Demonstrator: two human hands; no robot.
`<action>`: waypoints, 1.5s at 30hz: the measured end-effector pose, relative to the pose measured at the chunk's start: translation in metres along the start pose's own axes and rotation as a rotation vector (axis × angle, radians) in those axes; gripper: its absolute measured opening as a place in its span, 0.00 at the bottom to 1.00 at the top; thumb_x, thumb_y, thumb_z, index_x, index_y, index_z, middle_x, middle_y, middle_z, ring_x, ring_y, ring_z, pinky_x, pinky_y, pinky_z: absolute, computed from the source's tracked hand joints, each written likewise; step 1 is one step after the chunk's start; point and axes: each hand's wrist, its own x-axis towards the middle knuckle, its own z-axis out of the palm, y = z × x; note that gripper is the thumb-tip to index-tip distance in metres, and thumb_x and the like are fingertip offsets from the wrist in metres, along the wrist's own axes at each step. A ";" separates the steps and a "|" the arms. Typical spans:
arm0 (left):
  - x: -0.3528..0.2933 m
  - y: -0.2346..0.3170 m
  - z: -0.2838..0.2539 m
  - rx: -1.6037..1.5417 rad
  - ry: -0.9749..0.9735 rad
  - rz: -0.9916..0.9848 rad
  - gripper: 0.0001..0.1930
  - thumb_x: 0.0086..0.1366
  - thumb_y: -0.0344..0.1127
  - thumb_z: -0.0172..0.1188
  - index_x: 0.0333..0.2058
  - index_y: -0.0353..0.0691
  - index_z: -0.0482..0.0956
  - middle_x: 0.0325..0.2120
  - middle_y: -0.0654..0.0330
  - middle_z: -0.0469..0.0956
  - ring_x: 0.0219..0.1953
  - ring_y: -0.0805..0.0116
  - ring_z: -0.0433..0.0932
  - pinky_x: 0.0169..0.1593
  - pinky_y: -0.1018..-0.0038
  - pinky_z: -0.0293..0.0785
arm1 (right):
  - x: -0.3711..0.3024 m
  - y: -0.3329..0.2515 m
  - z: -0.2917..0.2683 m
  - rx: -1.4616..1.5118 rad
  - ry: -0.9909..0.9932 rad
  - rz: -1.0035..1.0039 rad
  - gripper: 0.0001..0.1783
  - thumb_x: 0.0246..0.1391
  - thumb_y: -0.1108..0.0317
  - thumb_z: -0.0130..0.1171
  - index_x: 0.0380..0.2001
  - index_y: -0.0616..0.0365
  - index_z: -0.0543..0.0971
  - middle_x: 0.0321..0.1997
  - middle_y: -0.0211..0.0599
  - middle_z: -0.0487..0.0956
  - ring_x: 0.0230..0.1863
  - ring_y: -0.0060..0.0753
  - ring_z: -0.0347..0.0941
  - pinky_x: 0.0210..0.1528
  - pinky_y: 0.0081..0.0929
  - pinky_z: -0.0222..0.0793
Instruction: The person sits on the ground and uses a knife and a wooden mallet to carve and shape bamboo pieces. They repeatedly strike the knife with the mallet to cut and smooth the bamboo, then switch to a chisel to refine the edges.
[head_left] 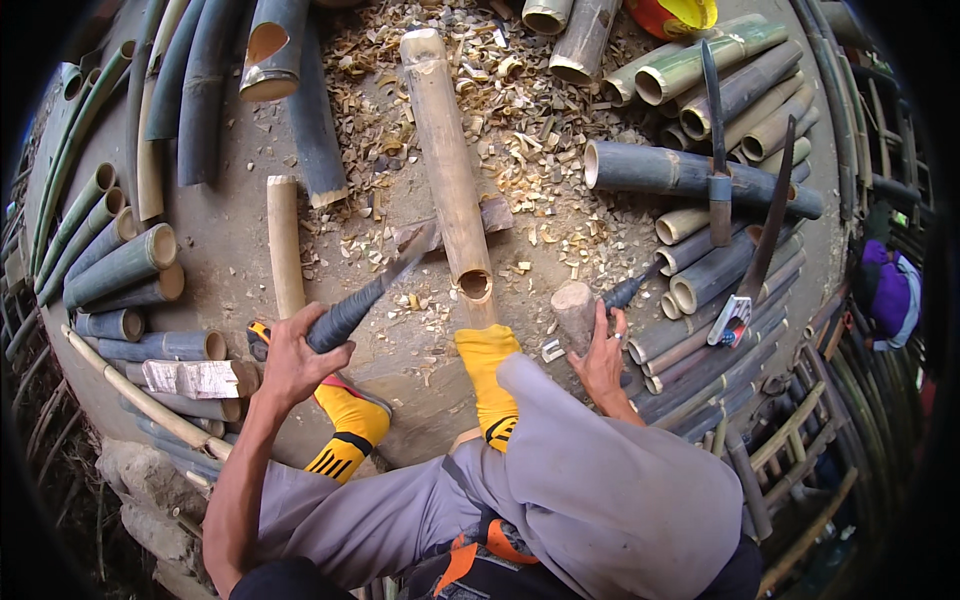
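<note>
Head view shows two bare hands at work: the left hand (290, 362) has its fingers clamped on the dark wrapped handle of a knife (372, 296) whose blade points toward one o'clock at one long tan bamboo pole (447, 165), which runs from twelve o'clock down to the yellow-socked foot (487, 372). At four o'clock of the pole's open end, the right hand (603, 360) has its fingers closed on one stubby wooden mallet (576, 314). One crumpled white printed wrapper (196, 378) lies at nine o'clock among the bamboo tubes.
</note>
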 end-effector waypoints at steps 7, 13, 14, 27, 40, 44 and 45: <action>-0.005 -0.009 0.008 -0.332 0.130 -0.041 0.15 0.46 0.39 0.65 0.28 0.35 0.73 0.19 0.68 0.66 0.22 0.78 0.64 0.27 0.77 0.62 | 0.015 -0.029 -0.059 0.295 -0.138 -0.060 0.55 0.32 0.66 0.68 0.67 0.56 0.53 0.58 0.60 0.65 0.60 0.63 0.62 0.59 0.44 0.64; 0.000 -0.021 0.024 -0.475 0.160 -0.061 0.14 0.48 0.38 0.65 0.29 0.36 0.73 0.19 0.70 0.67 0.22 0.80 0.65 0.26 0.80 0.61 | 0.139 -0.076 -0.125 0.590 -0.094 -0.262 0.55 0.35 0.56 0.68 0.65 0.63 0.54 0.62 0.57 0.66 0.60 0.45 0.67 0.63 0.33 0.59; 0.002 -0.018 0.026 -0.509 0.155 -0.066 0.14 0.49 0.38 0.66 0.29 0.36 0.73 0.19 0.70 0.67 0.22 0.80 0.65 0.26 0.81 0.61 | 0.157 -0.093 -0.132 0.569 -0.043 -0.254 0.53 0.37 0.55 0.68 0.65 0.62 0.56 0.62 0.58 0.66 0.60 0.44 0.66 0.62 0.33 0.59; 0.009 -0.015 0.040 -0.606 0.174 -0.048 0.14 0.51 0.36 0.66 0.33 0.37 0.73 0.22 0.69 0.69 0.24 0.81 0.66 0.28 0.82 0.63 | 0.125 -0.074 -0.101 0.242 -0.166 -0.402 0.53 0.38 0.55 0.60 0.68 0.58 0.52 0.54 0.65 0.71 0.52 0.59 0.73 0.58 0.39 0.67; -0.001 0.002 0.057 0.323 0.112 0.208 0.19 0.40 0.30 0.67 0.35 0.38 0.74 0.26 0.53 0.76 0.30 0.49 0.77 0.34 0.62 0.74 | 0.063 -0.157 -0.090 0.418 0.063 -0.775 0.36 0.36 0.73 0.66 0.54 0.65 0.67 0.49 0.51 0.71 0.52 0.50 0.67 0.56 0.39 0.64; 0.004 0.013 0.040 0.529 -0.012 0.369 0.16 0.42 0.34 0.67 0.30 0.39 0.71 0.25 0.55 0.75 0.31 0.55 0.77 0.33 0.62 0.76 | 0.058 -0.202 -0.037 0.351 -0.206 -0.940 0.33 0.38 0.71 0.65 0.51 0.63 0.67 0.42 0.47 0.71 0.47 0.48 0.68 0.50 0.39 0.66; 0.005 0.014 0.035 0.567 -0.053 0.382 0.16 0.42 0.33 0.67 0.30 0.39 0.71 0.25 0.56 0.74 0.31 0.55 0.77 0.33 0.63 0.76 | 0.057 -0.204 -0.019 0.336 -0.223 -0.916 0.32 0.39 0.70 0.65 0.51 0.63 0.67 0.41 0.47 0.71 0.46 0.48 0.68 0.49 0.39 0.66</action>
